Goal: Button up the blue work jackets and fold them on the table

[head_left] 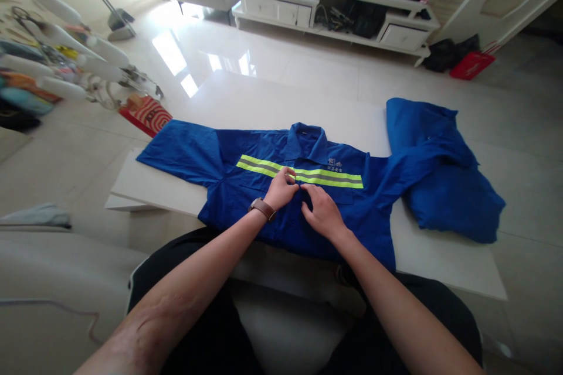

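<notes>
Blue jacket flat, front up, on surface, prob. so 2 hands reach front opening. L hand: fingers nearly closed, apparently pinching opening nr reflective strip. R hand: fingers part-curled, thumb apart; hold, if any, can't tell.
</notes>
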The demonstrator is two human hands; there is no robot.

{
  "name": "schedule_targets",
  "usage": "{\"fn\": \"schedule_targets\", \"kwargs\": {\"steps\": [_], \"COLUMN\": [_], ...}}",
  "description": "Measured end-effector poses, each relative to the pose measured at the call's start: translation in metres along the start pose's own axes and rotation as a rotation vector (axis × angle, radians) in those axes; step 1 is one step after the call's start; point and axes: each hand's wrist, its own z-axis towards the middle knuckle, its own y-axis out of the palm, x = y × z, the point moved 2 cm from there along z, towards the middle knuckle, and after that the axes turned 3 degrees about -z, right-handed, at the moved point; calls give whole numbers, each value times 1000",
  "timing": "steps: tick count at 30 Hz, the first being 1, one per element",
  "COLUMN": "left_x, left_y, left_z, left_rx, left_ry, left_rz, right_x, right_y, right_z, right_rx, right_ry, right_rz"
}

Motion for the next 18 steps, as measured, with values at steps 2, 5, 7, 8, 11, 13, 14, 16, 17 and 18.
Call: {"fn": "schedule_targets", "kwargs": {"steps": [2, 5, 7, 8, 11, 13, 14, 16, 17, 18], "left_x": [8, 16, 11, 7, -8, -14, -15, -16, -16, -16], "left_y": [-4, -6, -5, -5, -6, -6, -6, -7, -7, -7], "left_z": [-7, -21, -28, -29, -26, -20, -16, -11, -9, -8], "left_rx": [22, -64, -172, -217, -284, -291, -289, -282, -281, -283], "left_ry": [141, 286, 255, 219, 147, 157, 168, 189, 195, 198], "left_rz": [332, 712, 844, 885, 946, 950, 947, 937, 933, 932], "right_x": [3, 8, 11, 12, 17, 21, 23, 26, 27, 28], "right_y": [2, 5, 6, 6, 8, 9, 10, 10, 10, 10], "right_z": [0, -1, -3, -3, -6, -8, -9, -10, -11, -11], "right_rx": [-31, -72, -75, -77, -173, -297, -350, -416, -436, -455], "right_ry": [40, 122, 174, 203, 323, 392, 413, 430, 433, 436], "right_rz": [-42, -146, -223, -255, -268, -239, -231, -245, -258, -267]}}
